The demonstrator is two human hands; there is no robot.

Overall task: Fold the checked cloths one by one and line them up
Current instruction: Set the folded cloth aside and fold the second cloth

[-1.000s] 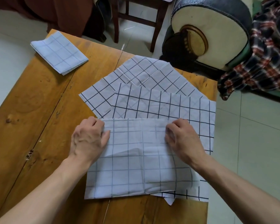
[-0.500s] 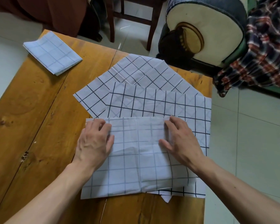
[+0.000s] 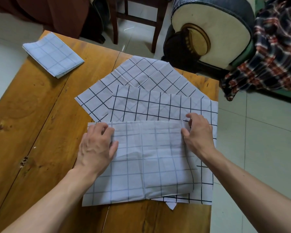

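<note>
The top checked cloth (image 3: 149, 157) lies folded in half near the front of the wooden table (image 3: 32, 123). My left hand (image 3: 97, 147) presses on its left part, fingertips near the far left corner. My right hand (image 3: 198, 133) pinches the cloth's far right corner, thumb on top. Two unfolded checked cloths lie beneath it: one squared to the table (image 3: 158, 106) and one turned diagonally (image 3: 141, 73) behind. One small folded checked cloth (image 3: 52, 54) sits at the table's far left corner.
The stack of cloths reaches the table's right edge, with tiled floor (image 3: 259, 148) beyond. A padded armchair arm (image 3: 208, 27) with a plaid blanket (image 3: 275, 56) stands at the far right. A wooden chair (image 3: 138, 19) is behind the table.
Both hands have slid apart along the far folded edge. My right hand went from the middle to the right corner and took hold there. My left hand shifted slightly left.
</note>
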